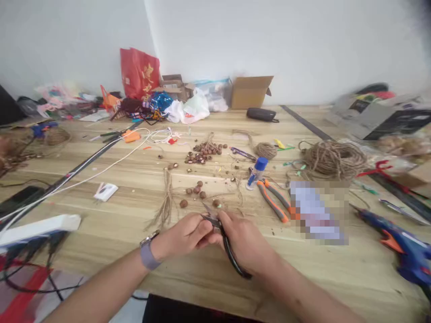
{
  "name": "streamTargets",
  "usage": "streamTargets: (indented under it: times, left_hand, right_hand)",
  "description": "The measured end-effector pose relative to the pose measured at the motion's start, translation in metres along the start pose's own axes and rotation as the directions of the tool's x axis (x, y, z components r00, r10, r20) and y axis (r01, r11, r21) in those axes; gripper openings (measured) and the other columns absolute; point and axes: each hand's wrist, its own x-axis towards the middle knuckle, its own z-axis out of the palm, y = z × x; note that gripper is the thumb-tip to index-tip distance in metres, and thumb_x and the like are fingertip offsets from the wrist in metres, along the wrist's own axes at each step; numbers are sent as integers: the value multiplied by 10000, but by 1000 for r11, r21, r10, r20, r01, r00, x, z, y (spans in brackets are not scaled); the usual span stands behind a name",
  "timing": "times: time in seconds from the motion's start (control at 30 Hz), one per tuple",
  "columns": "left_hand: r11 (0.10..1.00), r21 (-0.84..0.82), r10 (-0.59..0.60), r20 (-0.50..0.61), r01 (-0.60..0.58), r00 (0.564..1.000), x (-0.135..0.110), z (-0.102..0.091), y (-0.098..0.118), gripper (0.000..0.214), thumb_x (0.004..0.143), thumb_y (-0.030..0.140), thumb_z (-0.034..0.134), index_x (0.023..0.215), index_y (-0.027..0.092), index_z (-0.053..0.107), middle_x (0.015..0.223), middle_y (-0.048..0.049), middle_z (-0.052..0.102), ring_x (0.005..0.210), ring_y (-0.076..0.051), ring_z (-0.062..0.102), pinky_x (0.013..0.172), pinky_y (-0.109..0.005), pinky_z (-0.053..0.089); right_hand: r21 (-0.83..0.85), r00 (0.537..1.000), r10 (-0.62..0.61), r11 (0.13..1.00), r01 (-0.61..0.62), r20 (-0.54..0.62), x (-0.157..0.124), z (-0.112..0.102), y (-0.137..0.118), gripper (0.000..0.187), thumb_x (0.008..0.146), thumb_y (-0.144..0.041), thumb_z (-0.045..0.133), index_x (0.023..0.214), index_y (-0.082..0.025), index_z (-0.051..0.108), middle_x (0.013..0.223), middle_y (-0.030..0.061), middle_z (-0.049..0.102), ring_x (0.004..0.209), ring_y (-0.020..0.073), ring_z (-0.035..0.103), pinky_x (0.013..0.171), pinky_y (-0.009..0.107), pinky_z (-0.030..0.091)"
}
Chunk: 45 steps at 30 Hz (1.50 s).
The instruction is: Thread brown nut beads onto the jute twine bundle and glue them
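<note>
While grasping scissors (228,251) with right hand (244,240), curled left hand (189,231), hold indeterminable; left some nuts (204,152) apparently bunched with twine (210,140), others loose.

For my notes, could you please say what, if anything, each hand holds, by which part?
The right hand grips a black-handled tool by its handles; whether the left hand holds anything is unclear.

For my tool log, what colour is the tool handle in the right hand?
The tool handle is black, best seen in the head view.
</note>
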Motion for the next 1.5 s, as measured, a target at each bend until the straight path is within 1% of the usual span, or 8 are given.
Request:
streamTargets:
  times: [0.2, 0.3, 0.4, 0.53, 0.67, 0.9, 1.17, 1.5]
  left_hand:
    - [992, -118, -58, -26, 55, 998, -4, 2, -5, 600, 867, 693, 207, 631, 185, 422, 505, 39, 384, 433, -85, 350, 429, -236, 272]
    - [999, -17, -52, -86, 50, 995, -3, 0, -9, 608, 865, 695, 197, 643, 182, 437, 522, 30, 410, 463, -96, 384, 464, -241, 310]
    - [990, 133, -22, -148, 42, 989, -1, -3, -12, 613, 883, 670, 175, 666, 176, 466, 563, 16, 452, 520, -112, 417, 531, -256, 341]
    - [967, 255, 57, -116, -26, 992, 2, -6, -11, 609, 911, 624, 136, 613, 183, 431, 572, 10, 467, 546, -121, 426, 591, -269, 352]
    - [943, 323, 119, -118, -76, 986, 1, -7, -9, 556, 915, 616, 171, 647, 194, 414, 617, 4, 496, 573, -130, 431, 620, -271, 363]
    - [935, 338, 145, -98, -105, 985, -1, -6, -5, 552, 914, 621, 148, 649, 205, 396, 607, 7, 477, 581, -140, 423, 626, -280, 356]
    - [933, 349, 129, -80, -93, 988, -2, -8, -4, 568, 926, 599, 145, 625, 193, 404, 591, 9, 466, 571, -127, 433, 590, -263, 341]
    - [919, 375, 150, -47, -122, 988, -1, -5, 1, 577, 936, 576, 96, 609, 199, 386, 595, -5, 485, 573, -134, 431, 600, -272, 355]
  right_hand:
    - [85, 999, -26, 996, 29, -39, -1, 4, 4, 279, 949, -428, 385, 908, -174, 494, 781, 84, 663, 687, 210, 635, 576, 274, 383]
    - [144, 995, -40, 988, 52, -88, 0, 4, 6, 356, 940, -510, 365, 901, -181, 495, 765, 74, 655, 647, 193, 621, 561, 267, 384]
    - [83, 992, 1, 997, 10, -128, 0, 1, 9, 457, 879, -613, 417, 978, -175, 501, 836, 90, 649, 696, 222, 639, 565, 277, 384]
    - [41, 990, -28, 999, 34, -139, 0, -2, 10, 549, 791, -684, 498, 1003, -178, 499, 917, 97, 617, 734, 241, 637, 582, 291, 397]
    - [36, 985, -96, 994, 102, -144, 0, -4, 9, 531, 780, -669, 529, 974, -176, 505, 913, 92, 587, 716, 219, 602, 591, 293, 401]
    - [54, 983, -118, 990, 127, -139, -2, -3, 8, 465, 814, -627, 519, 950, -182, 504, 847, 59, 569, 665, 197, 574, 563, 276, 358]
    - [80, 986, -126, 988, 136, -110, -2, -4, 9, 508, 781, -658, 547, 960, -187, 483, 869, 73, 597, 709, 225, 607, 577, 279, 368]
    - [-32, 992, -98, 995, 95, -83, -3, -3, 6, 510, 858, -674, 379, 904, -180, 496, 810, 81, 620, 631, 212, 605, 520, 270, 288]
